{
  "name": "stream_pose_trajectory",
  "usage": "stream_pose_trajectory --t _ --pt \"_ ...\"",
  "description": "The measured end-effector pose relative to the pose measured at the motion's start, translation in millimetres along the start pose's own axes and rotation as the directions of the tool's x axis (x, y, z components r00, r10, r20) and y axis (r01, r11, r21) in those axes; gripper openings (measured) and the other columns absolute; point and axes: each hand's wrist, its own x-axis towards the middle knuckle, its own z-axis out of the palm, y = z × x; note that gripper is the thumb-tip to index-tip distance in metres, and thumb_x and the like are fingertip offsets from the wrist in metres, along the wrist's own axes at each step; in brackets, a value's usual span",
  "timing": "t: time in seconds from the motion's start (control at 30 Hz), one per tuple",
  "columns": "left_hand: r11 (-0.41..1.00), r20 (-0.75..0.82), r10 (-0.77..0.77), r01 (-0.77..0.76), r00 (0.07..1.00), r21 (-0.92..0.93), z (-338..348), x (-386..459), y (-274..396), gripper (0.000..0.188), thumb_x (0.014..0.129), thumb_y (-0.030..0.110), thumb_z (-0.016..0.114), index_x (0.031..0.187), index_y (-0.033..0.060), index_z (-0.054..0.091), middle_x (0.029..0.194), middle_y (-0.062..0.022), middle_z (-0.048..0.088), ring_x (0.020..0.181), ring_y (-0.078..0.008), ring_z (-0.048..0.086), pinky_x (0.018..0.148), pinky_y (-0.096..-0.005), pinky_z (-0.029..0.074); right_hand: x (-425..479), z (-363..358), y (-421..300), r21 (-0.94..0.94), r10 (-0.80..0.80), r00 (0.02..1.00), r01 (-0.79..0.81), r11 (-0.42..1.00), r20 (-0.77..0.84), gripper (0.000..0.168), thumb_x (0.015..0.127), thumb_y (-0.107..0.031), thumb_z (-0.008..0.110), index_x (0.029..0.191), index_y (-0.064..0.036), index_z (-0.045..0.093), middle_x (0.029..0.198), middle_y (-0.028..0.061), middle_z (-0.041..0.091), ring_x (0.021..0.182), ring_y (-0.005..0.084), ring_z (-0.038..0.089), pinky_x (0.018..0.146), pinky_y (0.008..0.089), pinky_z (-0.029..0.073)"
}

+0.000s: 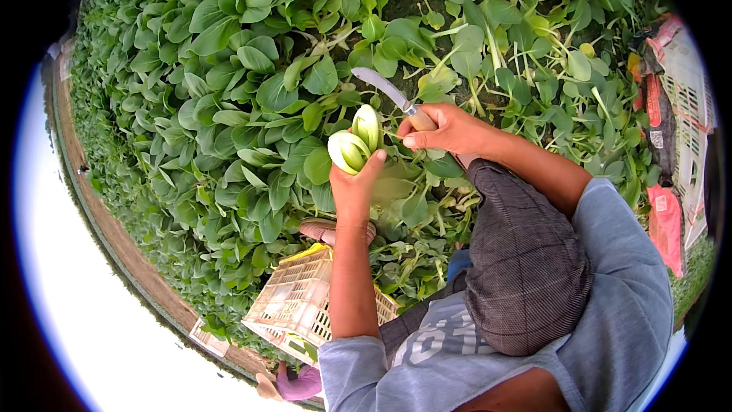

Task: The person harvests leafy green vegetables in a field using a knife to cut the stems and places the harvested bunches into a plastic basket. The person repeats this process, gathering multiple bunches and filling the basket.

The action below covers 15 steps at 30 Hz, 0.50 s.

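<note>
Two pale green heads of bok choy [354, 143] are in my left hand [355, 186], their cut bases turned up and the thumb along their right side. Just to the right, my right hand [443, 127] grips the wooden handle of a curved harvesting knife [384, 84]. Its blade points up and left, apart from the heads. A thin stalk lies by the right fingertips. A blurred leaf [393, 184] shows below, between the hands; whether it is loose cannot be told.
Dense bok choy plants [229, 97] stand to the left. Cut leaves [514, 68] litter the soil on the right. A plastic crate [297, 297] is beside my left forearm, near a shoe [318, 229]. Another crate [686, 91] stands far right. A person in a purple top [300, 383] is at the bottom.
</note>
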Motion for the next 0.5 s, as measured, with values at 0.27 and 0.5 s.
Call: stream_pose_trajectory --t 0.27,0.5 --pt "0.919 -0.226 0.282 -0.194 0.932 0.344 -62.6 21.1 46.4 0.039 0.081 0.014 0.065 0.114 -0.0044 0.056 0.102 -0.0084 0.063 0.086 -0.0137 0.059 0.078 -0.0285 0.047 -0.8 -48.9 15.4 -0.896 -0.453 0.866 0.013 0.444 -0.212 0.026 0.085 -0.027 0.063 0.1 -0.007 0.055 0.079 0.0127 0.062 0.077 0.0333 0.061 0.064 0.0424 0.047" --pt "0.146 0.084 0.196 -0.114 0.977 0.983 -45.0 90.2 12.1 0.062 0.07 0.018 0.066 0.127 0.0077 0.045 0.103 -0.0169 0.063 0.09 -0.0338 0.063 0.078 -0.0414 0.049 85.7 -18.5 38.8 -0.839 -0.356 0.922 0.07 0.54 -0.153 0.039 0.093 -0.033 0.048 0.124 -0.009 0.046 0.08 0.0166 0.062 0.073 0.0355 0.062 0.061 0.0453 0.049"
